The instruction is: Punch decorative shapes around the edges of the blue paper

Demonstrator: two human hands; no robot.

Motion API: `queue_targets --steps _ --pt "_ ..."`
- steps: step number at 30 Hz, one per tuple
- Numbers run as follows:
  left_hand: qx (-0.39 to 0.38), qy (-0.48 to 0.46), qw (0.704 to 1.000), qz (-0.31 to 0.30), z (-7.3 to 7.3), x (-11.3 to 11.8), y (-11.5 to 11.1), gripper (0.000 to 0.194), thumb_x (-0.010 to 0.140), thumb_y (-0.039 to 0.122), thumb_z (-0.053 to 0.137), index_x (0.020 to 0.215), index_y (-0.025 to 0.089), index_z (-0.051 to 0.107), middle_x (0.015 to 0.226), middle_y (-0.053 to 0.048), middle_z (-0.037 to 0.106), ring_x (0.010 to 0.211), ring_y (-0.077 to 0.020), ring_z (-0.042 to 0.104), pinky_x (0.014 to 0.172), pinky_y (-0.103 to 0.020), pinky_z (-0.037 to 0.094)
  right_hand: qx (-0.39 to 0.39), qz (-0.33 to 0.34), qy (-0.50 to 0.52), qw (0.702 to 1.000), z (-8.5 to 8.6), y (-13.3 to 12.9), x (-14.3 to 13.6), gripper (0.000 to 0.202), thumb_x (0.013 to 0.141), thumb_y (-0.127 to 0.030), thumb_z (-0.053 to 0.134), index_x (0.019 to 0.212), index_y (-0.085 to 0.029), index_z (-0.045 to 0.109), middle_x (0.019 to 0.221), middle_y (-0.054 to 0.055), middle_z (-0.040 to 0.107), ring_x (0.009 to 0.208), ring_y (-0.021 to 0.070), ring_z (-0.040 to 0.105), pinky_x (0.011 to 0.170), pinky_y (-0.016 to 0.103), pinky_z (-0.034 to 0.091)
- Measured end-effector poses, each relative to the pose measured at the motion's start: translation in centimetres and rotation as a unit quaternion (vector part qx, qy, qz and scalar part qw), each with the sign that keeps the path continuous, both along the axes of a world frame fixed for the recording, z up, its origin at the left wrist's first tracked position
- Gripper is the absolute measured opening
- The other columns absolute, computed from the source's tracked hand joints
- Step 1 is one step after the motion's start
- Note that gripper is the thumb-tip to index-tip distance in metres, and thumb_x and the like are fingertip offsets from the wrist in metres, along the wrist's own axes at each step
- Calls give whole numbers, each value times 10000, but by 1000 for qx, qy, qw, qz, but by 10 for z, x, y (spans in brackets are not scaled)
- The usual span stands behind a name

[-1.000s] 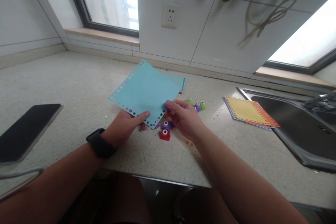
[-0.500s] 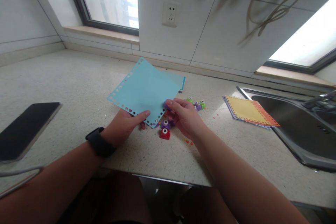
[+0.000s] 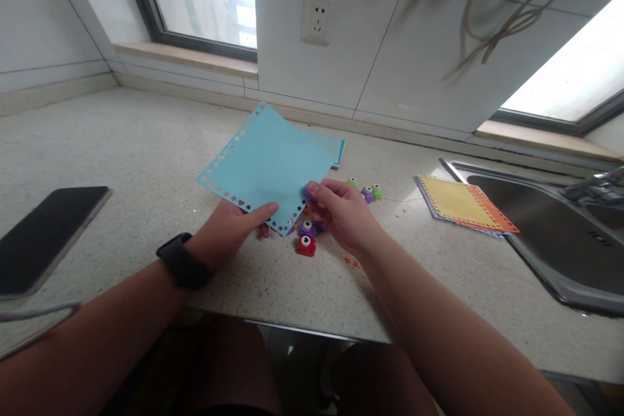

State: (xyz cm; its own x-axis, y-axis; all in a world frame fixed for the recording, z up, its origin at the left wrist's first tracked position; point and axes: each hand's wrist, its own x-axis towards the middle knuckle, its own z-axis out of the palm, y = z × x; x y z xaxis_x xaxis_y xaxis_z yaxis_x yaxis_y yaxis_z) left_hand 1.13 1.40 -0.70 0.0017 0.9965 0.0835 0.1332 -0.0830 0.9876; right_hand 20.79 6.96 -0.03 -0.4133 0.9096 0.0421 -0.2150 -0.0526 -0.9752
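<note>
A light blue sheet (image 3: 273, 166) with small shapes cut along its left and lower edges is held above the counter. My left hand (image 3: 238, 224) grips its lower edge, thumb on top and fingers beneath. At the right edge of the sheet, my right hand (image 3: 336, 208) pinches a purple craft punch (image 3: 311, 190). Below the sheet's lower corner, a red punch (image 3: 306, 246) and another purple punch (image 3: 307, 228) rest on the counter. Green punches (image 3: 376, 191) and a purple one (image 3: 367, 194) lie just beyond my right hand.
More paper (image 3: 340, 153) lies behind the blue sheet. Yellow and orange punched sheets (image 3: 455, 200) overlap the rim of a steel sink (image 3: 560, 240) at right. A dark phone (image 3: 49, 234) is at left. Orange paper bits (image 3: 348, 260) dot the counter.
The camera view has shifted slightly. Both hands keep their grip, with the sheet and the purple punch in nearly the same place.
</note>
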Motion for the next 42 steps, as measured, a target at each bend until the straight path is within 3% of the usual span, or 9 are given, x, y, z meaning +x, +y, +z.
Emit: queue_targets --steps 25,30,37,42 --pt "3 -3 1000 -1 2 0 -1 232 850 328 693 677 199 607 576 31 641 527 -141 588 588 -281 518 42 -6 -51 998 6 -3 2 365 835 -472 761 681 -189 589 613 -19 575 534 100 498 513 263 362" --pt "-4 -27 1000 0 -2 0 -1 222 852 341 699 705 189 631 612 17 662 528 -140 590 571 -277 506 19 9 -54 998 5 -3 1 367 826 -510 757 720 -193 605 647 -11 588 547 103 481 509 264 367" --pt "-2 -40 999 1 -4 0 0 223 847 338 707 706 191 616 621 25 646 523 -135 575 552 -275 497 -41 8 27 999 11 -4 -2 329 763 -398 830 753 -211 560 594 -65 534 499 86 475 457 236 304" --pt "-8 -43 999 5 -3 -1 1 249 845 352 709 683 196 602 612 26 636 528 -136 574 543 -271 495 -68 0 55 996 12 -5 -2 296 731 -358 846 724 -193 600 625 -51 538 552 88 503 480 231 357"
